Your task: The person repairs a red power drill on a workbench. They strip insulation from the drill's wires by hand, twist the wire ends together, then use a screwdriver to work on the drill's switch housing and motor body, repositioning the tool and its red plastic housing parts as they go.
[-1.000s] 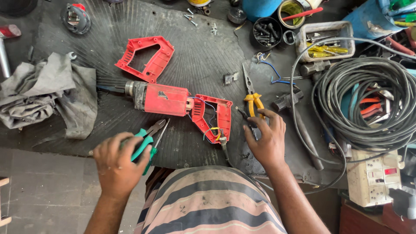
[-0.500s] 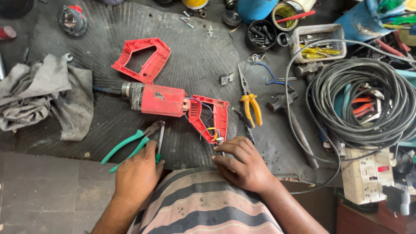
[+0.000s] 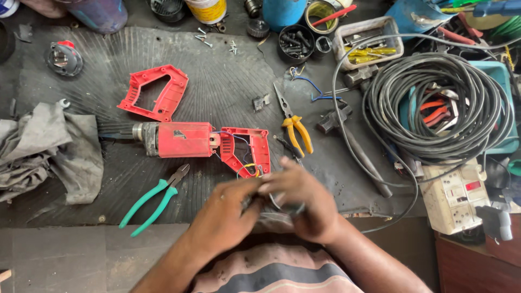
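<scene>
Both your hands meet low in the head view, at the near edge of the worktop: your left hand (image 3: pixel 225 220) and your right hand (image 3: pixel 301 203) close together around a dark, thin cable (image 3: pixel 282 209) that loops between the fingers. Motion blur hides the detail, so you cannot tell how tightly either grip pinches it, only that both are curled on it. You hold it near your body, probably to work the wire clear of the clutter.

Just beyond your knuckles lies the opened red plastic power drill (image 3: pixel 201 142), its handle half exposed with coloured wires showing, set flat so the inside faces up. Its removed red handle cover (image 3: pixel 154 92) rests apart, farther back on the black ribbed rubber mat (image 3: pixel 217 70). Green-handled pliers (image 3: pixel 154 199) lie just left of your left hand; yellow-handled long-nose pliers (image 3: pixel 296 127) lie just past your right. A grey crumpled rag (image 3: pixel 49 149) sits at the far left, a large coil of black cable (image 3: pixel 439 108) at the right.
</scene>
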Action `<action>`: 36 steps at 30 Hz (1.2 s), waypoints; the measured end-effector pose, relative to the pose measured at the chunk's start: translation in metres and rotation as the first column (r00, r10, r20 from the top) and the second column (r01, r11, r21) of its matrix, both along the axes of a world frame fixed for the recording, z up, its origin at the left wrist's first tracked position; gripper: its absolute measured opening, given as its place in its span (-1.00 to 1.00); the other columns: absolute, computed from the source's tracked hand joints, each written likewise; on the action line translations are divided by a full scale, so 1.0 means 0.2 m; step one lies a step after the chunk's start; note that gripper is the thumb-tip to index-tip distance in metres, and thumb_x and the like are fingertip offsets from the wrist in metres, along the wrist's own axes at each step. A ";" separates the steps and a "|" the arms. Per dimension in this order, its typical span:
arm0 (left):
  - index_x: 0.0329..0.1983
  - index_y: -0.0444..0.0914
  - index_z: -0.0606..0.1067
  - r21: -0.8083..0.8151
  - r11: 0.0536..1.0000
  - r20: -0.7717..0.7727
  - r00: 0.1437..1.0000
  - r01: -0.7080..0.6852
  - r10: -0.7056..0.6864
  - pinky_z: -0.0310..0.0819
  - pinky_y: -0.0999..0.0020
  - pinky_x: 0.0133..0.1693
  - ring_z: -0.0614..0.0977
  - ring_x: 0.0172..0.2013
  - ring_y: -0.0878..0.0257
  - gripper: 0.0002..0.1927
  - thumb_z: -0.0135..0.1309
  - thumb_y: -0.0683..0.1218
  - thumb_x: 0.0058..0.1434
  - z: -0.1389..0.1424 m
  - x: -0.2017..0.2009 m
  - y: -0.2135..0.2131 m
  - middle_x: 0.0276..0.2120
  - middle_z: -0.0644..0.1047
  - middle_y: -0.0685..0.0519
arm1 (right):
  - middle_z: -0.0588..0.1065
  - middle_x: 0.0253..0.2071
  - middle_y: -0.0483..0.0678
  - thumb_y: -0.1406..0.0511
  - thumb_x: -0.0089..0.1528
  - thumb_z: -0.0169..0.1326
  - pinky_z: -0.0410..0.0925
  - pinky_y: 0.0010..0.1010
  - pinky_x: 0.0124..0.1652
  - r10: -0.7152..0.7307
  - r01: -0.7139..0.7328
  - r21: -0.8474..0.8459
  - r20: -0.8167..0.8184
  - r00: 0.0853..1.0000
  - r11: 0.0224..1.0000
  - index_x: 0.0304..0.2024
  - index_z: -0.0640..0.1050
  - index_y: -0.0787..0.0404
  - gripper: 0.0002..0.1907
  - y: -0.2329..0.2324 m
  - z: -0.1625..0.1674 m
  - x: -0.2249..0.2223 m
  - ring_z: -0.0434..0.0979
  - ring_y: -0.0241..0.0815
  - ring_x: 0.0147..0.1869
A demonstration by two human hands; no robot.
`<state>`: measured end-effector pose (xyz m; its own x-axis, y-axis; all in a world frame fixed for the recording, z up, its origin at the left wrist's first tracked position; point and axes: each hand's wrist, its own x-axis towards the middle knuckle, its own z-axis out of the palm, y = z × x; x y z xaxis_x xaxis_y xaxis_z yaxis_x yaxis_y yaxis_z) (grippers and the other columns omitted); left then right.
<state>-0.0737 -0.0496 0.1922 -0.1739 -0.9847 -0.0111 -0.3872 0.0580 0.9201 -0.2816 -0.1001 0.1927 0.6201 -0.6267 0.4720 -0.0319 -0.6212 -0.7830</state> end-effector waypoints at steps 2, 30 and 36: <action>-0.02 -0.23 0.56 -0.351 0.935 0.183 0.983 0.047 0.019 0.46 0.13 -0.03 0.63 -0.10 -0.01 -0.73 0.16 -0.18 0.19 -0.07 0.01 -0.10 -0.20 0.64 -0.03 | 0.43 -0.12 0.06 0.29 0.42 -0.04 0.26 0.05 0.27 -0.173 0.019 0.402 0.350 0.921 0.915 -0.09 0.32 0.20 -0.87 0.00 -0.04 0.00 0.43 -0.02 0.03; -0.23 -0.11 0.59 -0.314 0.878 0.348 0.904 0.362 -0.248 0.24 0.09 0.15 0.60 -0.11 0.14 -0.84 0.15 -0.18 0.12 -0.43 0.03 -0.30 -0.30 0.62 0.12 | 0.24 -0.20 0.05 0.07 0.39 -0.23 0.17 -0.30 0.03 -0.573 0.287 0.614 0.338 0.746 0.735 -0.25 0.25 0.27 -0.62 0.15 -0.24 0.16 0.22 -0.13 -0.08; -0.16 -0.15 0.58 -0.291 0.882 0.295 0.912 0.370 -0.285 0.24 0.09 0.14 0.59 -0.09 0.13 -0.81 0.13 -0.20 0.16 -0.45 0.04 -0.29 -0.27 0.60 0.08 | 0.33 -0.46 -0.06 0.10 0.37 -0.12 0.26 -0.33 -0.10 0.103 -0.331 0.515 0.421 0.901 0.791 -0.52 0.28 0.16 -0.59 -0.05 -0.25 0.06 0.34 -0.23 -0.27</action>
<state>-0.0655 -0.1077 0.1024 -0.5207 -0.8235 0.2251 -0.4950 0.5061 0.7063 -0.2700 -0.1098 0.1433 0.6340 -0.7164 0.2912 0.3964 -0.0222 -0.9178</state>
